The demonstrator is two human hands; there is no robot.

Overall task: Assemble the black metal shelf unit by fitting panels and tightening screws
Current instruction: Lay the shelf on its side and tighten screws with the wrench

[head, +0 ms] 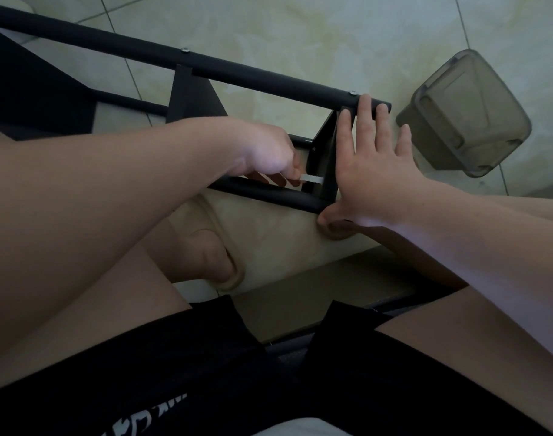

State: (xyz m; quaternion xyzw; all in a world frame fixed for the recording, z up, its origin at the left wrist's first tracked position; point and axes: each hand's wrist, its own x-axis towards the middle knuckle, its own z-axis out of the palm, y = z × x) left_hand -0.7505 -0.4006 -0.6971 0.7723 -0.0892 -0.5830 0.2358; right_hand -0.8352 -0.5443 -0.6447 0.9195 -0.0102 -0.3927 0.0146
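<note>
The black metal shelf unit (237, 73) lies on its side on the floor in front of the seated person, beyond their knees and black shorts (206, 357). Its long axis runs on a diagonal from the far left to the right. The near tube (269, 191) and the far tube (118, 36) run roughly parallel along that line. Both tubes end at the right, where the end panel (324, 152) stands on edge across them. A second panel (193, 96) crosses further left, and two screw heads (184, 50) show on the far tube.

The floor (300, 33) is pale marbled tile with dark joints, in dim light. A foot in a beige slipper (206, 212) rests on it just below the near tube. Past the end of the frame, a translucent grey plastic container (467, 114) lies tipped over on the tiles, apart from the unit.

The left hand (265, 149) reaches in between the two tubes with its knuckles up. Its grip pinches a small silvery tool (313, 178) whose tip meets the inner face of the end panel. The right hand (372, 165) lies flat against the panel's outer side with its grip spread. Its fingers are straight, with their tips at the far tube, and the thumb is down by the end of the near tube.
</note>
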